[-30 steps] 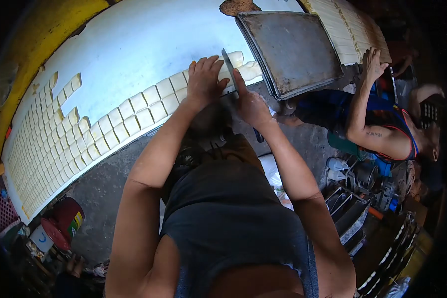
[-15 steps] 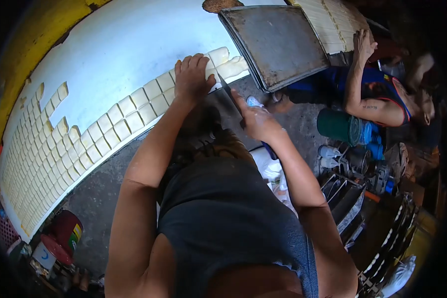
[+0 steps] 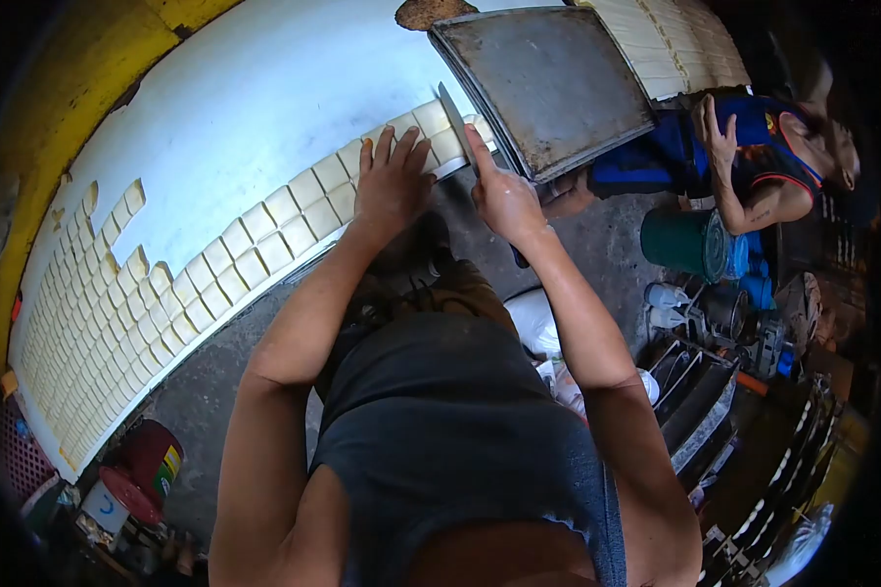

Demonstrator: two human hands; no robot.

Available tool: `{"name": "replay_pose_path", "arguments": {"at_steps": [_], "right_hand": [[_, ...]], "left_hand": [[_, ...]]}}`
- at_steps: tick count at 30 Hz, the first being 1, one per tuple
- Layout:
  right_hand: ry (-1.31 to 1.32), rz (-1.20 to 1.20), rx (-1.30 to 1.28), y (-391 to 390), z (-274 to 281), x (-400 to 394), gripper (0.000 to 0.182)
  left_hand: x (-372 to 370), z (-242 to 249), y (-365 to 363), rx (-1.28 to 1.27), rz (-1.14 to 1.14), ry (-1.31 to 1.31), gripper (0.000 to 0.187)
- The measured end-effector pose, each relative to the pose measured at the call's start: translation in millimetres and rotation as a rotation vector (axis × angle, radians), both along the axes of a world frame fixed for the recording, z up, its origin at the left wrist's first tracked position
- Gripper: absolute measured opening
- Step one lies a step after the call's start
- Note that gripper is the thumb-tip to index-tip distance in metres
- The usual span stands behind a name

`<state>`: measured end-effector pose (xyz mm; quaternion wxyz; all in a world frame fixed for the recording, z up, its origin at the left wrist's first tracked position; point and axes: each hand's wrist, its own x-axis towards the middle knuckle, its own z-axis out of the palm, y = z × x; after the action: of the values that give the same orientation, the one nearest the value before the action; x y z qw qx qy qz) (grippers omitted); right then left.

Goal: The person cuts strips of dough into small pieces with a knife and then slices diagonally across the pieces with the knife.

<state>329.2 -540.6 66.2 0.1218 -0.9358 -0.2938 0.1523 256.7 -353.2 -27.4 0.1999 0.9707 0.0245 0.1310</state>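
On the white table (image 3: 264, 88), rows of pale dough pieces (image 3: 248, 266) run along the near edge. My left hand (image 3: 394, 181) lies with its fingers spread on the two rows near their right end. My right hand (image 3: 507, 201) is wrapped round a knife (image 3: 457, 121), index finger stretched along the blade. The blade lies across the dough strips, right of my left hand, with a short end of dough beyond it. The knife's handle is mostly hidden by my hand.
Dark metal trays (image 3: 548, 83) are stacked right of the dough. Another person (image 3: 754, 161) is at the right, beside a green bucket (image 3: 683, 243). A red bucket (image 3: 147, 460) stands at the lower left, metal racks (image 3: 695, 411) at the lower right.
The knife has moved up from the dough's near edge and now crosses both strips. My left hand has shifted slightly right and down. The other person's raised arm has lowered.
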Motion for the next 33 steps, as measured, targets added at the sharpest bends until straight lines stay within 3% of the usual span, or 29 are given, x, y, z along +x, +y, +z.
{"name": "replay_pose_path", "arguments": {"at_steps": [12, 15, 17, 22, 26, 33], "right_hand": [[0.04, -0.006, -0.102, 6, -20, 16, 0.098], [0.06, 0.007, -0.123, 5, -20, 19, 0.098], [0.072, 0.019, -0.134, 7, -17, 23, 0.099], [0.085, 0.138, -0.13, 23, -6, 48, 0.09], [0.063, 0.154, -0.068, 46, -36, 69, 0.085], [0.209, 0.144, -0.213, -22, 22, 5, 0.096]], "left_hand": [[3, 2, 0, -0.04, 0.0, -0.045, 0.058], [23, 7, -2, -0.173, 0.084, -0.071, 0.052], [47, 5, 0, -0.309, 0.092, -0.231, 0.05], [69, -2, 1, -0.224, 0.04, -0.225, 0.058], [73, -2, -1, -0.222, 0.041, -0.211, 0.055], [70, -5, -4, -0.183, 0.08, -0.225, 0.049]]}}
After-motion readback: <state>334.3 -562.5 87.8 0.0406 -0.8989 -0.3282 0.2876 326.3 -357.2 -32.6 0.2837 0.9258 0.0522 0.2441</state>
